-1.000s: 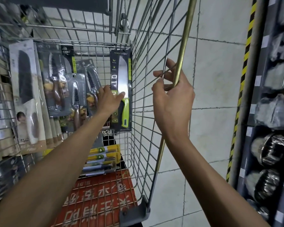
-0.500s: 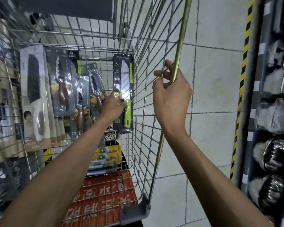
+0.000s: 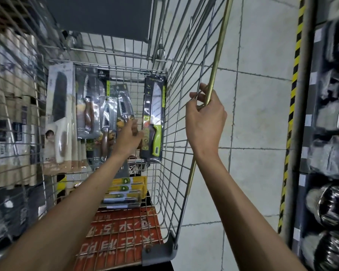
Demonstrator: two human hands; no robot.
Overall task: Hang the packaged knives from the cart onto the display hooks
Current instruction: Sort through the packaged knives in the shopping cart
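So, on the head view the left hand [image 3: 128,136] is seen deep in the cart [image 3: 176,133], right between the serrated knife pack [image 3: 123,106] and the green-handled knife pack [image 3: 154,118], both stood against the far wire wall. Its fingertips are hidden, so no grip can be confirmed. The brass rail [image 3: 216,61] is clutched by the right hand [image 3: 205,120]. Yellow packs [image 3: 125,184] are stacked below.

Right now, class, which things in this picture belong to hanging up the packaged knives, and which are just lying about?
Belong: green-handled knife pack; wood-handled knife pack; white-handled knife pack; cart; left hand reaching among them; right hand gripping the cart rail.

Lying about: steel bowls; striped shelf post.
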